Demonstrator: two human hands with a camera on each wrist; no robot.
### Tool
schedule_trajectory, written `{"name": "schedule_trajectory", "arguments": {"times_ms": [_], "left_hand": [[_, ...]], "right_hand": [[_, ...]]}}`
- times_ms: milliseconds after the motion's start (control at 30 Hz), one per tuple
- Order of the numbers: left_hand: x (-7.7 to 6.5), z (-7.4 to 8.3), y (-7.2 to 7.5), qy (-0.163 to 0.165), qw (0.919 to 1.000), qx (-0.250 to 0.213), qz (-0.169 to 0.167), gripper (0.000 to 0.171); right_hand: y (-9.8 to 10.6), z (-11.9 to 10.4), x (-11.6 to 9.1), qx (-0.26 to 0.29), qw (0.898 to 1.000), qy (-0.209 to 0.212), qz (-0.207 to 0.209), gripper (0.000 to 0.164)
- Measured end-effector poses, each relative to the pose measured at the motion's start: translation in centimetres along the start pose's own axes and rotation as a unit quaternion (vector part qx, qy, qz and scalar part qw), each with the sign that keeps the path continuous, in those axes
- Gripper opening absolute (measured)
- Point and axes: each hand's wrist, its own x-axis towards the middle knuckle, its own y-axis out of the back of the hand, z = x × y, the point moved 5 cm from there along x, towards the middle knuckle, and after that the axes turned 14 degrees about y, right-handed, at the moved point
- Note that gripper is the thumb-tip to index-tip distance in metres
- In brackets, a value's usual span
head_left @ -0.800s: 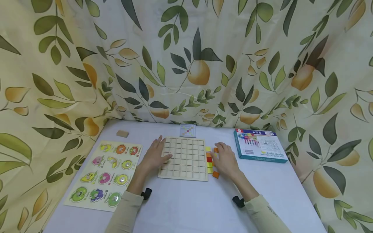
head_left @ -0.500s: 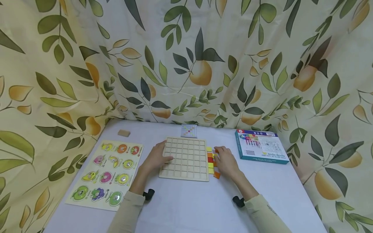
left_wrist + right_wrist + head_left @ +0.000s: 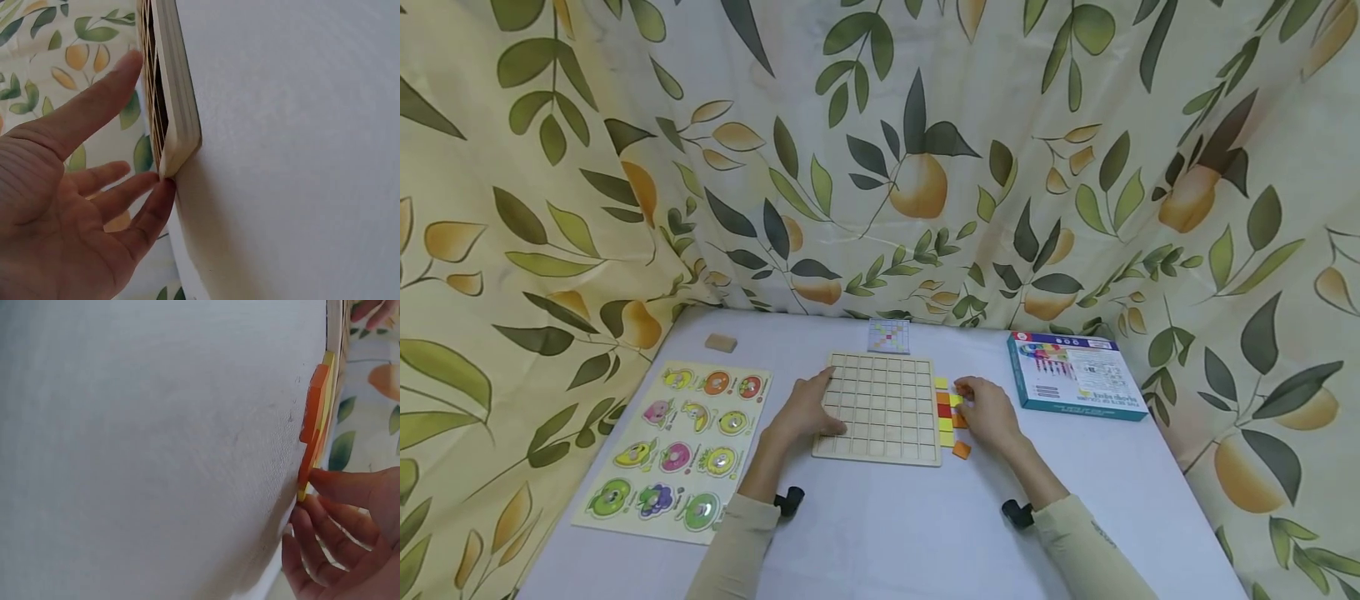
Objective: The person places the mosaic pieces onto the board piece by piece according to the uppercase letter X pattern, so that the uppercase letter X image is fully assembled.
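A pale wooden grid board [image 3: 880,408] lies flat on the table. My left hand [image 3: 805,407] rests at its left side, the thumb reaching over the face and the fingertips against the edge. In the left wrist view, the left fingers [image 3: 140,225] touch the board's corner. Along the board's right side lie small square tiles in yellow, orange and red [image 3: 943,410]. Over the upper part of this cluster, my right hand [image 3: 988,412] has its fingers curled. The right wrist view has its thumb and finger pinching the end of a yellow tile [image 3: 302,495] beside orange tiles [image 3: 314,403].
A printed pattern card [image 3: 888,337] lies behind the board. The fruit puzzle board [image 3: 647,521] is to the left, with a small wooden block [image 3: 721,342] beyond it. At the right back lies a teal-sided box [image 3: 1078,375]. One orange tile [image 3: 961,450] sits apart, nearer the front.
My right fingers have curled in at the tiles, drawing back slightly and uncovering more of them. The left hand stays at the board's edge, its thumb a little lower.
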Motion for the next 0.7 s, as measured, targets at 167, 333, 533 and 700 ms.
{"name": "schedule_trajectory", "arguments": {"times_ms": [167,333,533,700], "left_hand": [[-0.7,0.4,-0.2,-0.025,0.9993,0.026,-0.011,0.126],[-1.2,0.3,-0.7,-0.034,0.9951,0.089,-0.026,0.129],[-1.5,0.5,-1.2,-0.035,0.988,0.146,-0.037,0.138],[-1.8,0.7,-1.2,-0.035,0.9852,0.164,-0.034,0.142]], "right_hand": [[0.6,0.2,0.1,0.019,1.0,-0.001,0.013,0.041],[1.1,0.2,0.2,0.044,0.999,-0.011,0.014,0.038],[1.6,-0.1,0.5,0.049,0.998,-0.007,0.035,0.03],[1.6,-1.1,1.3,0.077,0.995,-0.005,0.061,0.03]]}}
